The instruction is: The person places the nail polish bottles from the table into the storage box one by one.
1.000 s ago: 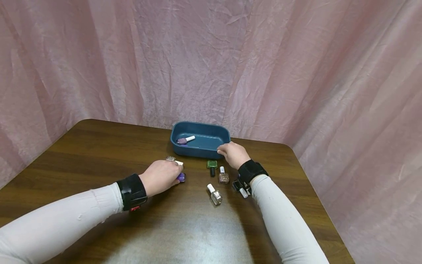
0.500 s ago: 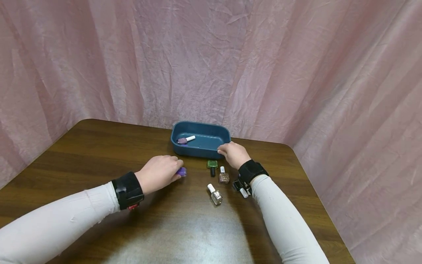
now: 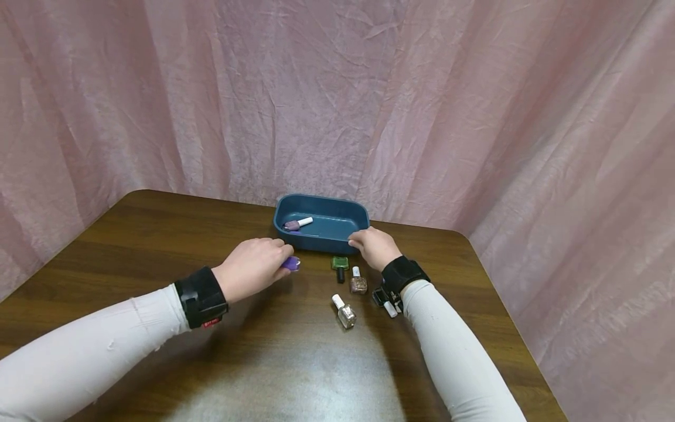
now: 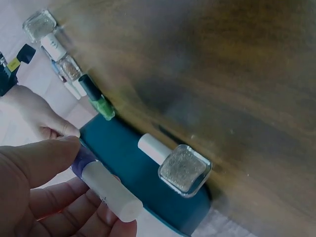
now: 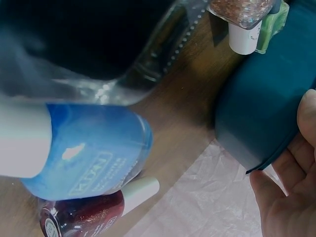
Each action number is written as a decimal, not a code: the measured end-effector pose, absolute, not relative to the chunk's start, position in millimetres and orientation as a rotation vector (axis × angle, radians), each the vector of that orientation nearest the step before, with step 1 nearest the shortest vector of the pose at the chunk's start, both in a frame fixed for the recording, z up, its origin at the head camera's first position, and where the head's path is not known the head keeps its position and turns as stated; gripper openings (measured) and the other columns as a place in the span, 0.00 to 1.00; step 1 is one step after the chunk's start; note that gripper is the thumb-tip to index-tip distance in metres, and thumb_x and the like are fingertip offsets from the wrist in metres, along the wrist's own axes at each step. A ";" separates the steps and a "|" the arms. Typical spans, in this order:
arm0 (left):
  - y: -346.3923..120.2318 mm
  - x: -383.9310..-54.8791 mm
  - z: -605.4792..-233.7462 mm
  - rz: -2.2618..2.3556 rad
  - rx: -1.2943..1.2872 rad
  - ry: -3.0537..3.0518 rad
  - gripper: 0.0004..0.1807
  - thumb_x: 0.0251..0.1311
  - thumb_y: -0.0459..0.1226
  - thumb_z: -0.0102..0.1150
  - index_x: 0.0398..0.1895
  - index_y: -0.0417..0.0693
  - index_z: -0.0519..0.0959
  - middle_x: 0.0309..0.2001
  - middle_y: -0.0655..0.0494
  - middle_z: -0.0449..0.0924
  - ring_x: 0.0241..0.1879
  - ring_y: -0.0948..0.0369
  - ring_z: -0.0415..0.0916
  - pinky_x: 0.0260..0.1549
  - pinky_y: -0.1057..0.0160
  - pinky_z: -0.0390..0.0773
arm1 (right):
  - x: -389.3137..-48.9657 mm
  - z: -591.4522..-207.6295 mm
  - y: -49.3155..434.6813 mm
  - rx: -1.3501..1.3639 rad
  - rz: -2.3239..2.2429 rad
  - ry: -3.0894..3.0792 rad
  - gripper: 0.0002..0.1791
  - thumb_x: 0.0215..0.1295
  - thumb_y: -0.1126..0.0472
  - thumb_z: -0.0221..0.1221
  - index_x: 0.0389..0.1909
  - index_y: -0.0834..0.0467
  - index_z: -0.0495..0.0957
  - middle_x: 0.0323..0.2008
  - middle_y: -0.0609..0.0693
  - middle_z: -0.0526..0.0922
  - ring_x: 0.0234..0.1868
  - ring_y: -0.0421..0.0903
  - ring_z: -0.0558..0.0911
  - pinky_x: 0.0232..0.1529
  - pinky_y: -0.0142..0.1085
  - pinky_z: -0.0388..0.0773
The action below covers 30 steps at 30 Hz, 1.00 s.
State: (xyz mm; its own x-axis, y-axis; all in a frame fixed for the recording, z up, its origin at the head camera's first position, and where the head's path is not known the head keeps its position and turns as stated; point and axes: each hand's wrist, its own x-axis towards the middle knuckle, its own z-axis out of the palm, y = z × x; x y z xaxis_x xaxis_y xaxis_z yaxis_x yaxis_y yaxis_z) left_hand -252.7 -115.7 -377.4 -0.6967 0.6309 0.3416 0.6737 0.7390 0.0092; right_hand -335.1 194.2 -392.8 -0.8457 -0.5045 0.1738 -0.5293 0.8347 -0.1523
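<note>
My left hand holds a purple nail polish bottle over the table, just short of the teal bin. In the left wrist view its white cap points away from the thumb. A silver glitter nail polish lies beside the bin there, hidden behind the left hand in the head view. My right hand grips the bin's near right corner, thumb and fingers on either side of the rim. Inside the bin lies a mauve nail polish with a white cap, with a bit of purple beside it.
On the wooden table lie a green polish, a copper glitter polish and a silver polish. Near the right wrist are a dark bottle, a blue polish and a dark red one. Pink curtain hangs behind.
My left hand has moved away from me toward the bin, carrying the purple nail polish. The right hand stays on the bin's corner.
</note>
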 end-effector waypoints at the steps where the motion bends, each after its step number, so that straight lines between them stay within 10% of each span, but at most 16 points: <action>1: -115.8 -253.6 -376.7 -0.188 -1.010 -2.622 0.18 0.59 0.41 0.86 0.43 0.42 0.86 0.32 0.53 0.82 0.29 0.58 0.76 0.34 0.58 0.84 | -335.0 -392.7 194.2 0.819 0.296 -2.886 0.13 0.83 0.59 0.61 0.56 0.60 0.90 0.50 0.55 0.93 0.56 0.56 0.89 0.75 0.53 0.72; 30: -107.3 -286.6 -349.4 -0.173 -0.962 -2.570 0.16 0.64 0.40 0.82 0.41 0.39 0.84 0.32 0.52 0.82 0.28 0.56 0.79 0.30 0.54 0.83 | -333.0 -391.3 192.9 0.826 0.285 -2.864 0.12 0.83 0.59 0.62 0.52 0.60 0.91 0.46 0.55 0.93 0.52 0.55 0.90 0.68 0.53 0.78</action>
